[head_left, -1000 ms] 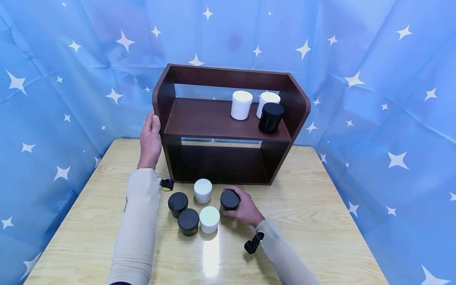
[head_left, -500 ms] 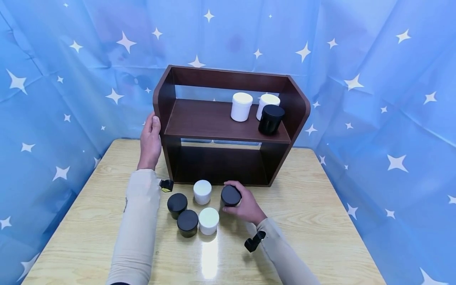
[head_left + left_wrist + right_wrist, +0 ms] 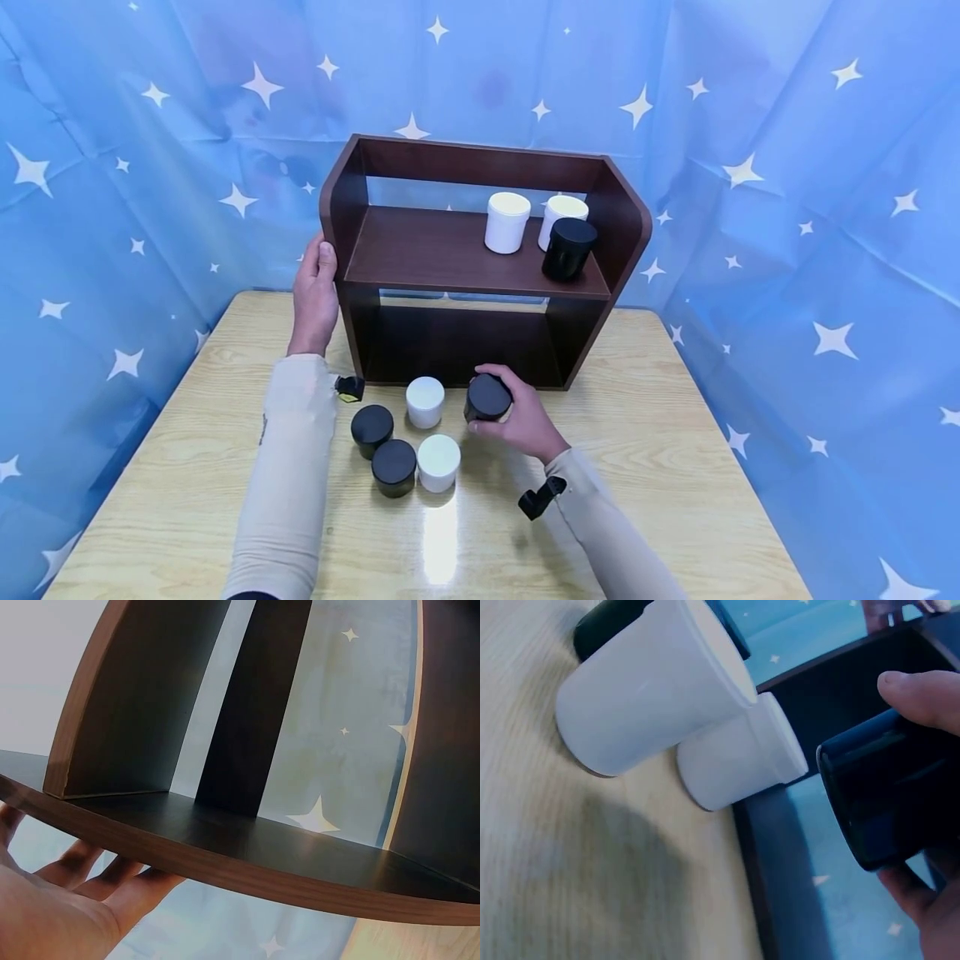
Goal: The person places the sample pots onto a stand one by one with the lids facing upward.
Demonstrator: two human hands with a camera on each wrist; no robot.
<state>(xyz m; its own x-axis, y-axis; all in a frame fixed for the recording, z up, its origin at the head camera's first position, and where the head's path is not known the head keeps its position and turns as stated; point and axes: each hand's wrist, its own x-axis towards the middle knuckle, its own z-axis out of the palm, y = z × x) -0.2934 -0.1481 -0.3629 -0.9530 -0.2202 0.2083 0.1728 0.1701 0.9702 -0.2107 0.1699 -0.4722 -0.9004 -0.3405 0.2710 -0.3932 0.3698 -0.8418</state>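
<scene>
My right hand holds a black lidded jar between thumb and fingers, raised off the table in front of the shelf. The same black jar fills the right side of the right wrist view. My left hand rests on the outer left side of the dark brown wooden shelf; in the left wrist view its fingers lie against the side panel. Left of the held jar stand a white jar, another white jar and two black jars, one further left and one nearer.
On the upper board, towards the right, are a white jar, a second white jar and a black jar partly in front of it. A blue star-patterned curtain surrounds the light wooden table.
My right hand has lifted the black jar off the table and moved it slightly forward, towards the shelf. The left hand has stayed on the shelf's side.
</scene>
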